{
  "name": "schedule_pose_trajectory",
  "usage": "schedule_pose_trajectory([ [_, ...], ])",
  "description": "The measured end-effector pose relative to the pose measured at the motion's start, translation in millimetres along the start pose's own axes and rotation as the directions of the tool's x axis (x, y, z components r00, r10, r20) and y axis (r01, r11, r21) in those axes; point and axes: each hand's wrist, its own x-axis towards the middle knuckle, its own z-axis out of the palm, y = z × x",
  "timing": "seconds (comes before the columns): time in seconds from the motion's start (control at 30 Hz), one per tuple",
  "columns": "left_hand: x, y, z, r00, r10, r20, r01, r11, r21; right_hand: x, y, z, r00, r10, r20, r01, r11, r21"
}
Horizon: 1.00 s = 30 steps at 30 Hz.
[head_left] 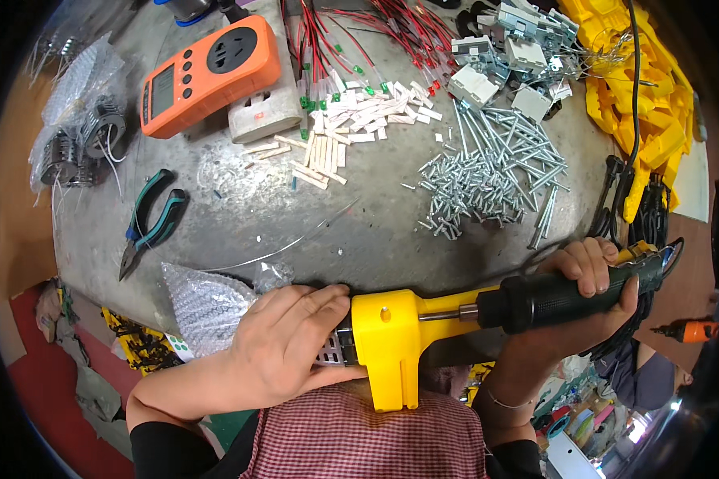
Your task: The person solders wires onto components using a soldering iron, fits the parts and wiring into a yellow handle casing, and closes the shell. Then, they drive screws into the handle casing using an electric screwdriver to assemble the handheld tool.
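Observation:
A yellow plastic housing [385,335] lies crosswise in front of my checked apron. My left hand [287,339] grips its left end, where a black part and a perforated metal piece [329,351] show beside the fingers. My right hand [591,275] is closed around a black ribbed tool handle [545,300]. From that handle a metal shaft [443,315] points left and meets the yellow housing; how far it goes in is hidden. A yellow arm of the housing runs behind the shaft toward my right hand.
On the grey table [216,231] lie pliers [148,219], bubble wrap [208,307], an orange meter [208,76], a screw pile [487,172], white sleeves [367,112], red-black wires [319,40], grey-white switch parts [511,56] and yellow casings [639,88]. Black cables [655,207] gather at right.

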Motion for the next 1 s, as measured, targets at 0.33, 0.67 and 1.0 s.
schedule_pose_trajectory([
  [0.33,-0.6,0.6,2.4,1.000,-0.006,-0.008,0.006,1.000,0.031,-3.8,3.3,-1.8,1.000,0.011,-0.002,-0.011,0.999,-0.049],
  [0.67,4.1,1.0,-7.7,0.996,-0.086,0.004,0.086,0.996,-0.039,6.6,-7.8,21.1,0.990,-0.028,0.140,0.064,0.963,-0.260],
  [1.0,18.2,24.9,27.1,0.934,-0.316,-0.167,0.321,0.947,-0.001,-24.9,54.1,110.8,0.776,0.319,0.544,0.245,0.642,-0.727],
])
